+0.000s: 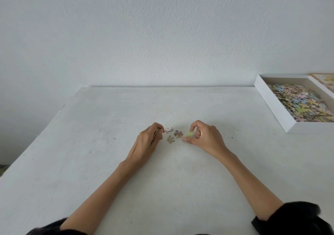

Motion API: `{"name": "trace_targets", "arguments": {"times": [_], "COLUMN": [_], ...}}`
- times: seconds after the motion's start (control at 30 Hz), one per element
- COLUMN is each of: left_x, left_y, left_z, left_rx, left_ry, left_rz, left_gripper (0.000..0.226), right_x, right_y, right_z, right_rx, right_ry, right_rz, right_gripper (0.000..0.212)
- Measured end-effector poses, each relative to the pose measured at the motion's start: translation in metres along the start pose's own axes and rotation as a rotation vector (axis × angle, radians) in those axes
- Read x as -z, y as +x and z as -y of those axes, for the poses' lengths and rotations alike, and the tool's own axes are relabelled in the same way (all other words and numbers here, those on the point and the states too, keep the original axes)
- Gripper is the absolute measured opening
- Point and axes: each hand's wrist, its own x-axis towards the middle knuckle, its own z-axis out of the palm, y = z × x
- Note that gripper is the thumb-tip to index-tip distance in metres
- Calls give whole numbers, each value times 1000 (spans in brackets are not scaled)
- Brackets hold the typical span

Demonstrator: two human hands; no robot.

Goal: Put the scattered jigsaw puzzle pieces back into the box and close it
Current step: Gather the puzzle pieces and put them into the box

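Three loose jigsaw pieces lie mid-table between my hands: a pink-white piece (168,130), a brown piece (178,133) and a tan piece (170,139). My left hand (147,143) sits just left of them with curled fingers; something small seems tucked in its fingers, but I cannot tell what. My right hand (204,137) is just right of them, with a yellow-green piece (189,134) in the crook of its curled fingers. The white open box (274,106), heaped with pastel pieces, stands at the far right.
The box lid (325,83) with a printed picture lies behind the box at the right edge. The white table (108,162) ends at a white wall at the back, and its left edge drops off toward a dark floor.
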Motion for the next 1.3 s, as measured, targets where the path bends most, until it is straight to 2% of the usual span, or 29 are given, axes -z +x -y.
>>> {"name": "trace_targets", "arguments": {"times": [0.13, 0.3, 0.4, 0.5, 0.63, 0.67, 0.8, 0.9, 1.0, 1.2, 1.3], "left_x": [0, -5, -6, -10, -15, -15, -14, -13, -11, -11, -8], "left_y": [0, 0, 1, 3, 4, 4, 4, 5, 5, 3, 3], "left_z": [-1, 0, -1, -2, -6, -6, -3, -3, -2, -2, -2], "left_rx": [8, -27, 9, 54, 139, 149, 174, 191, 166, 59, 35], "left_ry": [-6, 112, 129, 167, 216, 212, 142, 103, 88, 198, 121], "left_rz": [2, 38, 32, 20, 29, 24, 4, 16, 31, 67, 64], "left_gripper": [18, 23, 21, 21, 35, 35, 26, 19, 19, 23, 20], "right_x": [5, 15, 19, 19, 17, 15, 2, -7, -10, -11, -10], "right_y": [-2, 1, 2, 3, 2, 2, 4, 3, 1, 1, 0], "right_z": [-1, 4, 3, 0, 4, 5, 9, 13, 20, 23, 23], "right_rx": [38, -131, -153, -170, -176, -187, -117, -45, -62, -33, -40], "right_ry": [182, 639, 867, 974, 811, 748, 385, 126, -63, -97, -70], "right_rz": [-12, 53, 93, 96, 67, 49, -15, 3, 30, 19, 17], "right_gripper": [17, 19, 5, 11, 31, 31, 4, 24, 44, 30, 22]}}
